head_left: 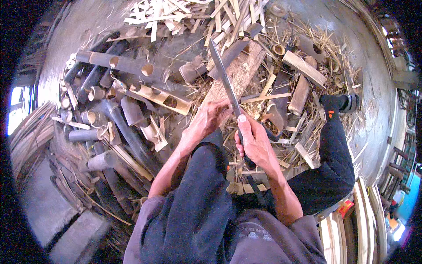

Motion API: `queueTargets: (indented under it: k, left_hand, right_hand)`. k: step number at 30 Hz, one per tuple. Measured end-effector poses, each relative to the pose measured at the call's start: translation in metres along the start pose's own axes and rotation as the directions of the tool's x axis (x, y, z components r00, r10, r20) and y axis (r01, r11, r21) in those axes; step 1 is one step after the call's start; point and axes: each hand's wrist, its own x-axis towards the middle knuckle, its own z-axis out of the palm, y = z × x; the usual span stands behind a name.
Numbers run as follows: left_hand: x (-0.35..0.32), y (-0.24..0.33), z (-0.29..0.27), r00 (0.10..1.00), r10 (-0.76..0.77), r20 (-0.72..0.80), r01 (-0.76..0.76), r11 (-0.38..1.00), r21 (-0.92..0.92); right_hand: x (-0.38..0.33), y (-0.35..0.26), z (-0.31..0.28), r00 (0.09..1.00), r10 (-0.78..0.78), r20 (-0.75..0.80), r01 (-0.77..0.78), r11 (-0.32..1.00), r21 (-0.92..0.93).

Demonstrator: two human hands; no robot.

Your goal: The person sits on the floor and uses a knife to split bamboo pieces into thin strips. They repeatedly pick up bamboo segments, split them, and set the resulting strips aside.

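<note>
A long knife (228,86) with a straight blade slants up and away from my right hand (256,143). That hand is wrapped round its dark handle, thumb laid along the blade's base. Just left of the blade, my left hand (213,115) has its fingers curled in over the near end of a wooden block (252,61). Whatever those fingers hold, if anything, is hidden. The block's top is rough and chipped. Across its left side, beyond my hands, lies a dark bamboo piece (229,58).
Dark bamboo tubes (116,61) lie heaped at the left, one a split bamboo length (162,99). Pale strips (162,13) are piled at the far side. Offcuts such as a thick bamboo slat (304,69) and shavings surround my outstretched right leg (336,141). Long pale slats (369,220) stand at the lower right.
</note>
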Motion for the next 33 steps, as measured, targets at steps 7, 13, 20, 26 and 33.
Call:
queueTargets:
  k: [7,13,20,26,33]
  left_hand:
    - [0.002,0.011,0.001,0.985,0.144,-0.095,-0.146,0.989,-0.019]
    - [0.006,0.006,0.017,0.967,0.181,-0.179,-0.17,0.982,0.077]
    - [0.003,-0.008,0.03,0.954,0.141,-0.265,-0.088,0.976,0.201]
    - [-0.012,0.015,0.011,0.918,-0.213,-0.335,0.224,0.975,-0.007]
    - [-0.012,0.002,0.035,0.864,-0.023,-0.504,0.109,0.984,0.142]
  right_hand:
    - [-0.006,0.009,0.007,0.934,-0.325,-0.148,0.276,0.92,-0.279]
    - [0.025,0.043,0.006,0.872,-0.417,-0.257,0.336,0.891,-0.307]
    - [0.022,0.049,-0.004,0.878,-0.399,-0.265,0.282,0.878,-0.386]
    - [0.043,0.051,-0.008,0.802,-0.535,-0.265,0.372,0.795,-0.479]
    - [0.046,0.064,0.016,0.9,-0.388,-0.197,0.246,0.827,-0.506]
